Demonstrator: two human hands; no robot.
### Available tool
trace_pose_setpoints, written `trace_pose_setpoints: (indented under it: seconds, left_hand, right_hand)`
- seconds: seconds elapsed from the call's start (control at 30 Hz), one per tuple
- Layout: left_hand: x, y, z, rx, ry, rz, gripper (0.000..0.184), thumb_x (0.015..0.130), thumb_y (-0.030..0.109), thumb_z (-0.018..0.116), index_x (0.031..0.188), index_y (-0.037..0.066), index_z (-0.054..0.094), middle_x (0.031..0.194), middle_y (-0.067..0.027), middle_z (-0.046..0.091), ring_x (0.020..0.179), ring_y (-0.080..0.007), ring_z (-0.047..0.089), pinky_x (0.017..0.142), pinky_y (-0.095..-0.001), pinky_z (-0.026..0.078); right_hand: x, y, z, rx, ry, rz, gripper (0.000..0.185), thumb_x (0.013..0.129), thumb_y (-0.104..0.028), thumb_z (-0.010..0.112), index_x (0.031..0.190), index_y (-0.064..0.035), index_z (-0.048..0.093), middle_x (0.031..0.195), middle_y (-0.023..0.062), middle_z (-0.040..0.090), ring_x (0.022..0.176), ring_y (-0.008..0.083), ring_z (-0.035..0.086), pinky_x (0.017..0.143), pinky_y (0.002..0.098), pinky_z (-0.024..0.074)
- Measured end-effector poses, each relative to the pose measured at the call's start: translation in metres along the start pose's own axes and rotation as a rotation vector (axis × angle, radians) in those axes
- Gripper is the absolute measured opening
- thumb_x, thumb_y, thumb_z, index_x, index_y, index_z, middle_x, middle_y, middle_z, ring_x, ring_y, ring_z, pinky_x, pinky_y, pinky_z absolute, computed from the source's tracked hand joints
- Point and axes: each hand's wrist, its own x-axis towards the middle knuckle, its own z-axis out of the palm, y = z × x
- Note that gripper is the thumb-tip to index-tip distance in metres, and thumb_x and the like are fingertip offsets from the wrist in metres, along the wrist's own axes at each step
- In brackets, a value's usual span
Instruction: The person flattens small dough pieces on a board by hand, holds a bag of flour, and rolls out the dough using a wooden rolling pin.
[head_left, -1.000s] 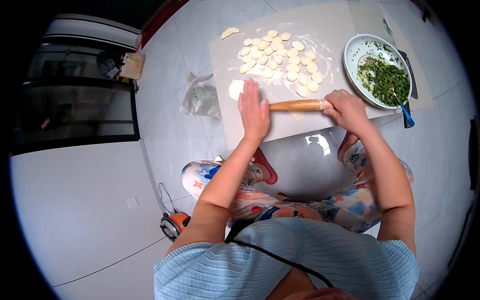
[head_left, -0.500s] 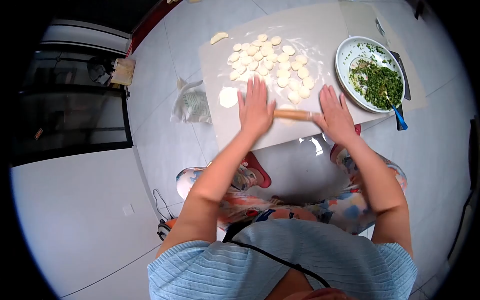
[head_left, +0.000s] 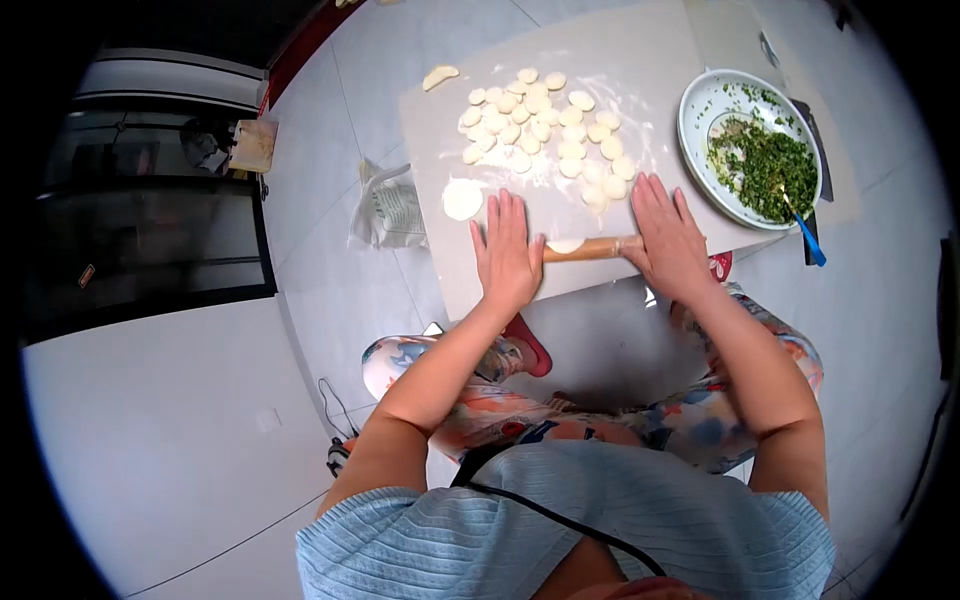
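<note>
1. Flat, pale beige sheet (head_left: 438, 130), under both hands – count 1. Step looks like rolling one dough piece thin; next pass would call for even palm pressure with the dough centred under the pin.
2. Deep, round white bowl (head_left: 701, 122), beyond and right of the right hand – count 1, holding chopped green filling (head_left: 770, 165).
3. Hands, 2. Left hand (head_left: 510, 258): palm down, fingers extended, resting at the pin's left end, not clenched. Right hand (head_left: 670, 240): same flat pose at the other end, thumb along the wood.
4. Brown cylindrical wooden rolling pin (head_left: 597, 249), spanning between the hands, count 1.
5. Blue-handled spoon (head_left: 812, 244), in the bowl, right of the right hand, count 1.
6. Thin, round white wrapper (head_left: 462, 199), just left of the left fingertips, count 1.
7. Flattened white dough piece (head_left: 566, 244), at the pin beside the left thumb, partly hidden, count 1.
8. Pale crescent-shaped dough piece (head_left: 439, 76), well beyond the left hand, count 1.
9. Small, round cream dough pieces (head_left: 571, 150), beyond both hands' fingertips, roughly 30; overlaps prevent exact count.
</note>
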Motion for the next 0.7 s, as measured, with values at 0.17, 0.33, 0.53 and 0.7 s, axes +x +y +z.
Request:
trace_pose_setpoints:
  seconds: [0.17, 0.33, 0.53, 0.7]
  left_hand:
    - [0.092, -0.005, 0.013, -0.029, 0.22, -0.097, 0.068, 0.1, 0.037, 0.046, 0.154, 0.0, 0.027, 0.164, -0.0202, 0.017, 0.154, -0.0353, 0.01, 0.121, -0.0585, 0.004]
    - [0.037, 0.004, 0.0, 0.039, 0.156, 0.04, 0.068, 0.099, 0.037, 0.049, 0.153, -0.001, 0.03, 0.164, -0.0213, 0.017, 0.153, -0.0366, 0.012, 0.12, -0.0599, 0.006]
    - [0.053, -0.014, 0.024, -0.011, 0.188, -0.032, 0.07, 0.098, 0.036, 0.052, 0.152, -0.002, 0.031, 0.164, -0.0218, 0.018, 0.153, -0.0382, 0.013, 0.119, -0.0612, 0.007]
    - [0.081, -0.009, 0.016, -0.028, 0.255, -0.057, 0.071, 0.097, 0.037, 0.052, 0.153, -0.002, 0.029, 0.164, -0.0218, 0.018, 0.153, -0.0378, 0.012, 0.119, -0.0613, 0.006]
  right_hand:
    - [0.018, 0.0, -0.002, -0.046, 0.116, 0.051, 0.078, 0.095, -0.04, 0.06, 0.152, 0.0039, 0.029, 0.161, 0.0172, 0.027, 0.152, 0.027, 0.021, 0.123, 0.0463, 0.0161]
    - [-0.004, 0.013, 0.02, 0.033, 0.068, -0.002, 0.08, 0.093, -0.041, 0.062, 0.151, 0.0048, 0.03, 0.16, 0.0189, 0.028, 0.151, 0.0308, 0.022, 0.122, 0.0484, 0.0183]
    - [0.013, -0.005, -0.009, -0.037, 0.11, -0.029, 0.078, 0.093, -0.039, 0.063, 0.15, 0.0031, 0.033, 0.159, 0.0163, 0.032, 0.151, 0.0273, 0.024, 0.123, 0.046, 0.0187]
    - [0.01, 0.004, 0.004, -0.006, 0.127, 0.074, 0.078, 0.093, -0.039, 0.063, 0.151, 0.0033, 0.032, 0.16, 0.0166, 0.031, 0.151, 0.0273, 0.024, 0.123, 0.0462, 0.0182]
